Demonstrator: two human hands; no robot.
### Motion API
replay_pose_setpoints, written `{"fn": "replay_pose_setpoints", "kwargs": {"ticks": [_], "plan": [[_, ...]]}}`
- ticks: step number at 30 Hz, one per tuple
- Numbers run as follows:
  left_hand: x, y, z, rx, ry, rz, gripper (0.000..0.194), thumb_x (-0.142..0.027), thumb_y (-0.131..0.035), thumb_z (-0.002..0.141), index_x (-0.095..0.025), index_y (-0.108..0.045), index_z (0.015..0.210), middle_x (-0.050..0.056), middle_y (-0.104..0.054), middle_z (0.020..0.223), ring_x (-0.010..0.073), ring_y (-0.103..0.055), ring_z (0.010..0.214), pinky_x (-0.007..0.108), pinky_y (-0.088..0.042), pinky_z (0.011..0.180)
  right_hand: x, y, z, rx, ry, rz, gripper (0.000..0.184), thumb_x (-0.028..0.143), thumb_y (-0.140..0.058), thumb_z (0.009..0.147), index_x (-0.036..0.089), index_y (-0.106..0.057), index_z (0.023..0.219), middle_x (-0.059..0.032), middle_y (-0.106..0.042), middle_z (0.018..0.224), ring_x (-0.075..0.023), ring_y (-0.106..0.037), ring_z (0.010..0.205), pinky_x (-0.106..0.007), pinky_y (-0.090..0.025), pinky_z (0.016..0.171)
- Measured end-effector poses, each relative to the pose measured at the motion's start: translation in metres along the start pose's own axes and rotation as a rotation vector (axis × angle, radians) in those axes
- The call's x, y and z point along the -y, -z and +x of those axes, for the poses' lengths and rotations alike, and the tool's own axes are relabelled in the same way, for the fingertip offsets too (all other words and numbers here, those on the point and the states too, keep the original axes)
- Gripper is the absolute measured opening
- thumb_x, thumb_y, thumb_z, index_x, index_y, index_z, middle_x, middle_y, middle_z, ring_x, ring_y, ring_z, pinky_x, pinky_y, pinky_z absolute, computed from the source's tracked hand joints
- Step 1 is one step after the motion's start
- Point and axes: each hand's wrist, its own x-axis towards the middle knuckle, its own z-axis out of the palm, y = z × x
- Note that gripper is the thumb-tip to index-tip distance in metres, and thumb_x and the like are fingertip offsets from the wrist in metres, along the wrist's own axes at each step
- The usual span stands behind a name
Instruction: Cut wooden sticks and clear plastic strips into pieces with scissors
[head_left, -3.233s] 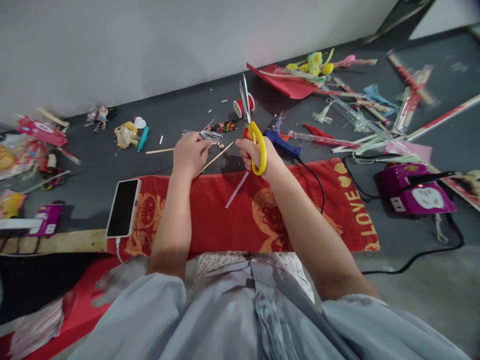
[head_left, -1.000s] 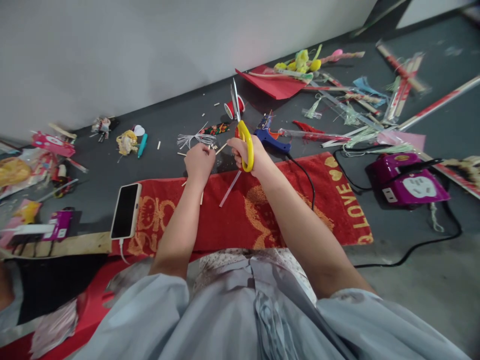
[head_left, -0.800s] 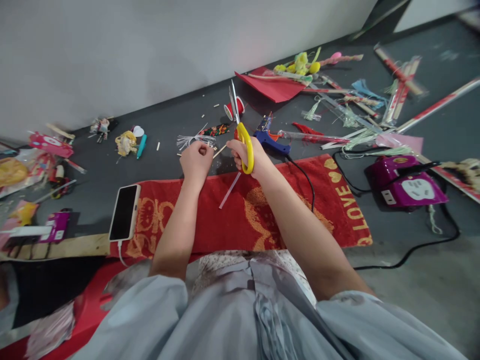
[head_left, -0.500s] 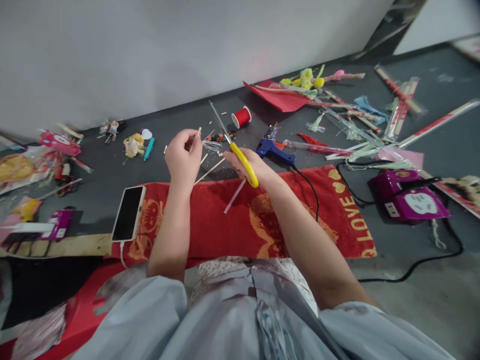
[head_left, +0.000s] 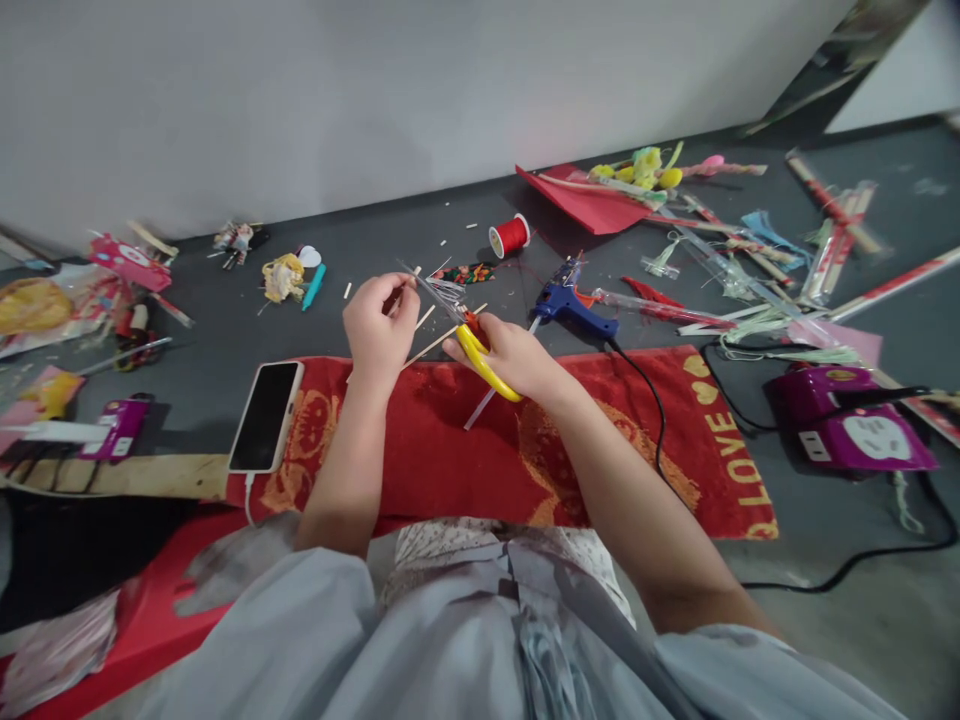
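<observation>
My left hand [head_left: 379, 328] is closed in a pinch, with the pale tip of a short wooden stick [head_left: 417, 270] showing above its fingertips. Yellow-handled scissors [head_left: 486, 368] are in my right hand [head_left: 521, 358], their blades pointing up and left to the left fingertips. Whether the blades touch the stick I cannot tell. Between my hands, thin wooden sticks [head_left: 436, 346] lie at the towel's far edge. A bundle of silvery wire ties [head_left: 448, 290] is partly hidden behind the blades. A blue glue gun [head_left: 574, 308] with a clear glue stick [head_left: 481, 408] rests right of my right hand.
A red towel [head_left: 450, 470] lies in front of me, a charging phone [head_left: 265, 417] on its left end. Beyond are a red thread spool [head_left: 510, 236] and red paper [head_left: 581, 200]. A purple power socket [head_left: 855, 420] with black cables stands right, near wrapped sticks [head_left: 840, 235].
My left hand has lifted from the table with the short stick. The scissors, upright before, have tilted left and their blades now reach the left fingertips. My right hand has let go of a thin stick.
</observation>
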Motion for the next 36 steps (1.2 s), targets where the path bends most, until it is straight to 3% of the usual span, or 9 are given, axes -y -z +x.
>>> {"fn": "replay_pose_setpoints", "kwargs": {"ticks": [20, 27, 36], "plan": [[0.009, 0.008, -0.007, 0.06, -0.058, 0.03, 0.016, -0.025, -0.052, 0.087, -0.02, -0.065, 0.079, 0.0, -0.059, 0.069, 0.0116, -0.056, 0.07, 0.025, -0.047, 0.07, -0.003, -0.007, 0.001, 0.007, 0.028, -0.113, 0.05, 0.07, -0.042, 0.086, 0.021, -0.049, 0.086, -0.0092, -0.065, 0.079, -0.021, -0.059, 0.069, -0.029, -0.028, 0.058], [0.009, 0.017, -0.007, 0.051, -0.174, 0.082, 0.031, -0.025, -0.05, 0.087, -0.02, -0.048, 0.057, -0.001, -0.038, 0.054, 0.0121, -0.045, 0.058, 0.027, -0.041, 0.064, 0.011, -0.011, -0.005, 0.013, 0.001, -0.269, 0.058, 0.069, -0.035, 0.089, 0.015, -0.054, 0.098, -0.015, -0.069, 0.084, -0.026, -0.064, 0.074, -0.031, -0.033, 0.06], [0.02, 0.019, -0.004, 0.06, -0.275, 0.12, 0.033, -0.031, -0.051, 0.085, -0.02, -0.04, 0.056, -0.001, -0.036, 0.053, 0.011, -0.036, 0.053, 0.027, -0.032, 0.054, 0.029, -0.015, -0.012, 0.092, -0.09, -0.278, 0.065, 0.07, -0.032, 0.089, 0.011, -0.058, 0.098, -0.0163, -0.07, 0.086, -0.0296, -0.068, 0.079, -0.032, -0.039, 0.062]]}}
